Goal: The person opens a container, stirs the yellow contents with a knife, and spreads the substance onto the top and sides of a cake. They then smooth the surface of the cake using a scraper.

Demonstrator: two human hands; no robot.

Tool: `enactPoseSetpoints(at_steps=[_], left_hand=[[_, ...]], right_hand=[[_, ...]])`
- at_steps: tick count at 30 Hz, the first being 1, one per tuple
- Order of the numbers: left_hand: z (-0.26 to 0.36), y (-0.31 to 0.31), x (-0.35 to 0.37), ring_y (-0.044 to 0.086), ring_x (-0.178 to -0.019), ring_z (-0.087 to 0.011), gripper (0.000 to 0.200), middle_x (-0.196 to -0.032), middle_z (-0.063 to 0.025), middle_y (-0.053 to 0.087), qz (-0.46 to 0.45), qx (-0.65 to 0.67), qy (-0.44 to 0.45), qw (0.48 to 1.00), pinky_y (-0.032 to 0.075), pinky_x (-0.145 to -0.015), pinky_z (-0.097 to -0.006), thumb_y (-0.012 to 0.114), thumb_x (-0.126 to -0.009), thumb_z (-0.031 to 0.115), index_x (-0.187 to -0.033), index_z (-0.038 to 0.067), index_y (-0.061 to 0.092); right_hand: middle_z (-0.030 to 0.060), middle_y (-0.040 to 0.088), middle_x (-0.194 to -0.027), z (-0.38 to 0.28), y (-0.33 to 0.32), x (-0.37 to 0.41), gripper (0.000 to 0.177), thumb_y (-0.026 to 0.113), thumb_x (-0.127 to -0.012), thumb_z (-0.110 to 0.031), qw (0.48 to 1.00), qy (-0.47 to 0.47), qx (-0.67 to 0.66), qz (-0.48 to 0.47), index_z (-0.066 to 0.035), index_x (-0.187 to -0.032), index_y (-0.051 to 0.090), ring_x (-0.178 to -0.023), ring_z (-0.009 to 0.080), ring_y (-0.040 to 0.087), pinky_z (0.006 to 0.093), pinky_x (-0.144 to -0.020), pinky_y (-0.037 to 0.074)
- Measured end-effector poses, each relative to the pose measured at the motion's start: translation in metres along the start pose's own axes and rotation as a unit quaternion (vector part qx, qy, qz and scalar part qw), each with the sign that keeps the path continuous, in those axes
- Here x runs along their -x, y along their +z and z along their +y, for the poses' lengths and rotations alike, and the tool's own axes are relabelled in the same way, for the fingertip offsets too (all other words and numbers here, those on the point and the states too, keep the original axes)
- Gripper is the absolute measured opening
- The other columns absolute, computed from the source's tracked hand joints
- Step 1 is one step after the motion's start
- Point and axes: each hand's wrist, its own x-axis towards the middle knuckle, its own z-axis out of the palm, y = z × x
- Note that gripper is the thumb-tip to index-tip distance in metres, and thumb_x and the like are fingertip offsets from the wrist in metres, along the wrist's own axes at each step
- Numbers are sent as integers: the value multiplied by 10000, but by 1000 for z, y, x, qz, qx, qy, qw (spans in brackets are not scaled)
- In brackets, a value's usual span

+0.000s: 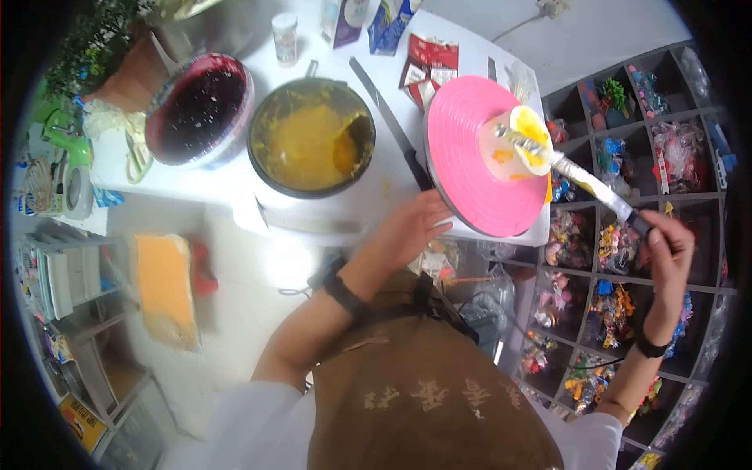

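My right hand [670, 243] is wrapped round the dark handle of a palette knife [591, 184]. Its long blade, smeared with cream, lies across the top of a small round cake [509, 157]. White cream coats the cake's side, and yellow filling shows on top and in a patch on the side. The cake sits on a pink cake turntable [462, 180]. My left hand [411, 223] is at the near-left rim of the turntable, fingers stretched out; it holds nothing, and contact with the rim is hard to tell.
Left of the turntable lies a long knife [388, 117]. Farther left stand a bowl of yellow filling [270, 160] and a bucket of dark purple jam [243, 86]. Red packets [431, 59] and a small white jar [285, 39] are behind. A toy-filled shelf [580, 274] borders the right.
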Motion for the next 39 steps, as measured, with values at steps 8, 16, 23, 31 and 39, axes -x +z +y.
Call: enactPoseSetpoints(at_steps=[8, 16, 23, 31, 39], left_hand=[[-1, -31, 49, 589, -1045, -211, 122, -1071, -87, 631, 75, -166, 43, 982, 449, -959, -366, 550, -956, 172, -971, 56, 583], [11, -50, 134, 560, -738, -142, 299, -726, -30, 570, 176, -275, 60, 943, 474, -704, -304, 529, -985, 195, -708, 83, 510], [20, -40, 193, 545, -948, -142, 273, -999, -63, 611, 196, -754, -22, 626, 434, -814, -298, 496, -1001, 247, -891, 14, 587], [-4, -29, 237, 490, -1222, -234, 405, -1266, -127, 556, 292, -499, -155, 801, 351, -1061, -394, 550, -956, 202, -1299, -9, 509], [-25, -114, 309, 583, -1097, -264, 431, -1143, -159, 635, 274, -679, -346, 587, 440, -956, -370, 587, -929, 257, -1290, 27, 536]], right_hand=[[-33, 569, -778, 1, 202, 16, 267, 595, -949, -196, 892, 125, -433, 11, -11, -1137, 637, -587, 49, 477, 187, -520, 367], [53, 569, -784, -31, 348, -20, 282, 552, -936, -125, 943, 11, -333, 1, -33, -1201, 577, -666, 120, 517, 278, -618, 437], [113, 582, -848, -39, 365, -16, 452, 608, -887, -105, 934, -16, -356, 20, -38, -1306, 452, -691, 191, 556, 326, -654, 452], [166, 561, -1127, -25, 261, 46, 512, 619, -883, -127, 955, 8, -296, 26, -35, -1349, 428, -947, 231, 574, 358, -755, 498], [73, 639, -984, 278, 69, 2, 464, 656, -883, -373, 924, 199, -103, 309, 2, -1154, 620, -903, 137, 571, 275, -792, 467]])
